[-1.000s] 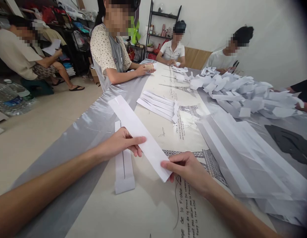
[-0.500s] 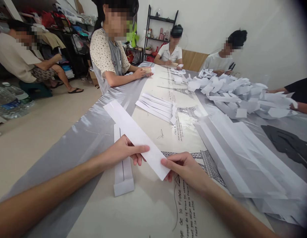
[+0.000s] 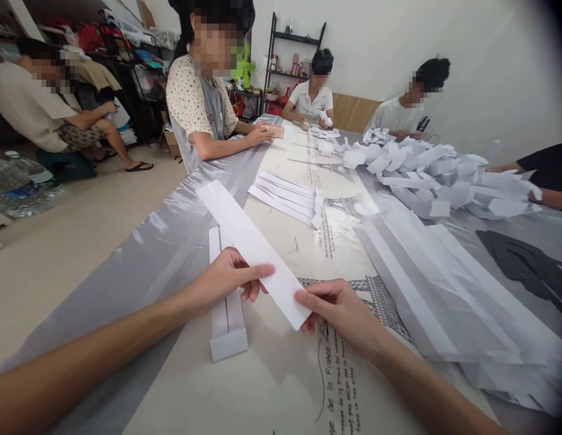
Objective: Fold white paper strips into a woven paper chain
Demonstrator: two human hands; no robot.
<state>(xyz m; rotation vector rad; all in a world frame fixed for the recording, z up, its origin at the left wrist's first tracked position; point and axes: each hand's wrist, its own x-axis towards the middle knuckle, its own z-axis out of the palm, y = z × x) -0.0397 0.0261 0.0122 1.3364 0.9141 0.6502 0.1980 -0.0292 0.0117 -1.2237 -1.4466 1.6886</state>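
Note:
A long white paper strip [image 3: 249, 241] slants over the table between my hands. My left hand [image 3: 238, 275] pinches it near its middle, thumb on top and fingers underneath. The lower right end is gripped by my right hand [image 3: 330, 302], also with the thumb on top. Beneath the strip lies a folded white paper sleeve [image 3: 229, 344] with a dark seam along it and a folded flap at its near end; part of it is hidden by my left hand. Farther up, a row of similar folded paper sleeves [image 3: 285, 196] overlaps on the printed cloth [image 3: 181, 374].
Long white paper sheets [image 3: 444, 296] are stacked at the right, with dark flat pieces [image 3: 521, 260] beyond. A heap of folded papers [image 3: 444, 169] covers the far right. Several people sit round the table, one co-worker [image 3: 203, 115] at its left edge. Water bottles [image 3: 25, 181] stand on the floor.
My hands keep the same hold on the strip, whose far end has shifted slightly right. The co-worker at the left edge has turned the small item in their hands.

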